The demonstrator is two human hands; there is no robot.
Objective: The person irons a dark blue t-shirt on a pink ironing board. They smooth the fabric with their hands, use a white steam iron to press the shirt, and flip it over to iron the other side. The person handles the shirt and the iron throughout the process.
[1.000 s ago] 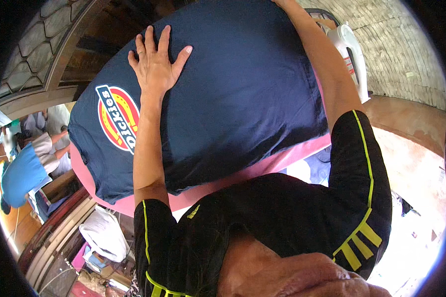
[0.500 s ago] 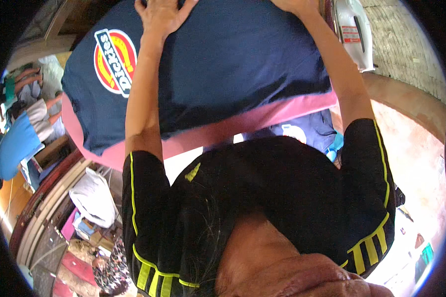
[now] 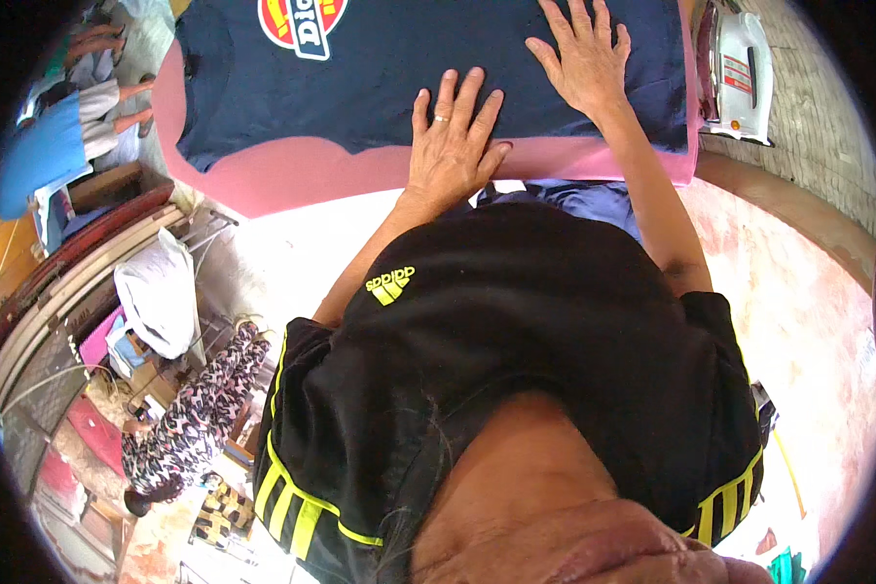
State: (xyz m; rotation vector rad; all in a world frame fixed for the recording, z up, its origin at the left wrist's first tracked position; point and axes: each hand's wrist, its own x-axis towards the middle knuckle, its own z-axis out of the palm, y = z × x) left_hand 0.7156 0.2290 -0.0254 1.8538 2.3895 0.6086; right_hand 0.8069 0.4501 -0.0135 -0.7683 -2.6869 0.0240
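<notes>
A dark navy garment (image 3: 311,107) with a red, yellow and white printed emblem lies spread on a pink-covered surface (image 3: 253,180). My left hand (image 3: 453,136) rests palm down on its near edge, fingers spread, a ring on one finger. The thumb side reaches over the pink strip. Farther away and to the right, my right hand (image 3: 586,63) lies flat on the cloth with its fingers apart. Neither hand grips the fabric. The garment's far side is cut off by the top of the view.
To the right of the pink surface stands a white appliance (image 3: 745,83) with a dark handle slot. Blue fabric (image 3: 589,202) hangs below the near edge. A white sack (image 3: 161,297) stands at left. One person in blue (image 3: 44,156) and another in patterned clothes (image 3: 190,433) are on the left.
My left hand has come toward me and rightward, onto the garment's near edge. My right hand now shows fully on the cloth. The garment sits higher in view and more pink shows along its front.
</notes>
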